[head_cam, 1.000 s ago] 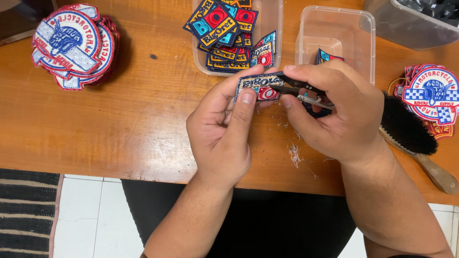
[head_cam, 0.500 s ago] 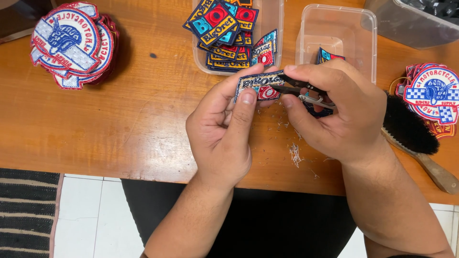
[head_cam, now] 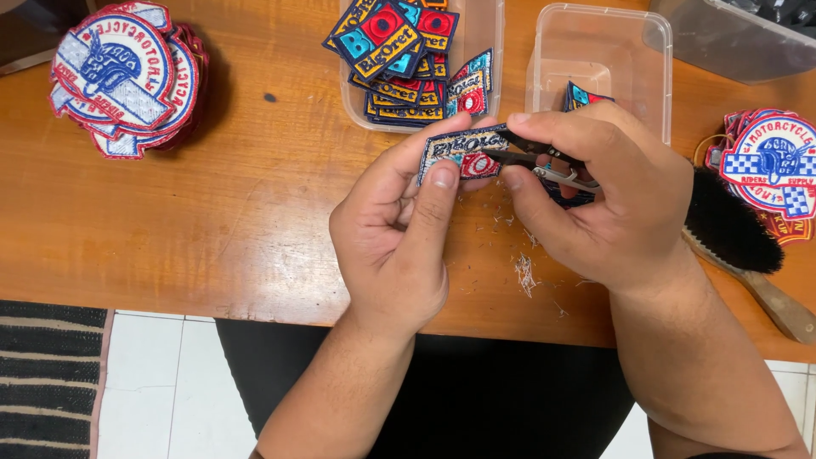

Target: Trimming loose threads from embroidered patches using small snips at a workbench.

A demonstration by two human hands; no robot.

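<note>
Nothing is shifting from a second ago: left of centre the left hand (head_cam: 391,229) is still pinching the embroidered patch (head_cam: 455,151) at upper middle, while the right hand (head_cam: 608,200) is still gripping small thread snips (head_cam: 544,166) at its edge, so trimming is continuing.
</note>
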